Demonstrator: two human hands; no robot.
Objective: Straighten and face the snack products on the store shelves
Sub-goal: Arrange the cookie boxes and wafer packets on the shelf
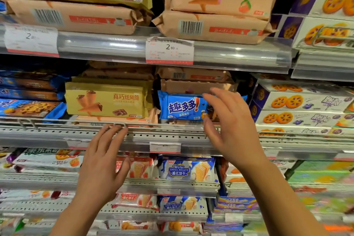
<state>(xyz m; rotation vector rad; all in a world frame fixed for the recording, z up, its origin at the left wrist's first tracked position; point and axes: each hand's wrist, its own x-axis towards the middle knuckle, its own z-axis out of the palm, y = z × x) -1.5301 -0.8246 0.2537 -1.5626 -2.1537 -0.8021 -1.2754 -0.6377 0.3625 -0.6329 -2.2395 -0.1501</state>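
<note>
The right hand (pixel 232 130) is raised in front of the middle shelf with its fingers (pixel 216 101) spread and slightly bent; nothing is pinched. Just behind those fingers a blue cookie pack (pixel 182 107) is seen, its printed face turned outward and its right end hidden by the hand. Whether the fingertips touch the wrapper cannot be told. The pack is set on top of peach-coloured packs, and more peach packs (pixel 193 75) are stacked above the fingertips. The left hand (pixel 101 166) is held lower, its fingers (pixel 113 134) straight and loosely together, the tips at the wire rail (pixel 57 121) on the shelf's front edge; contact cannot be confirmed. Just above and beyond those fingertips a yellow cone-snack pack (pixel 107 99) is faced forward. To the left of the left fingers, blue chocolate-chip cookie packs (pixel 28 107) are stacked. To the right of the right fingers, white biscuit boxes (pixel 302 101) are piled. Below both hands, wafer packs (pixel 187 168) are visible on lower shelves.
</note>
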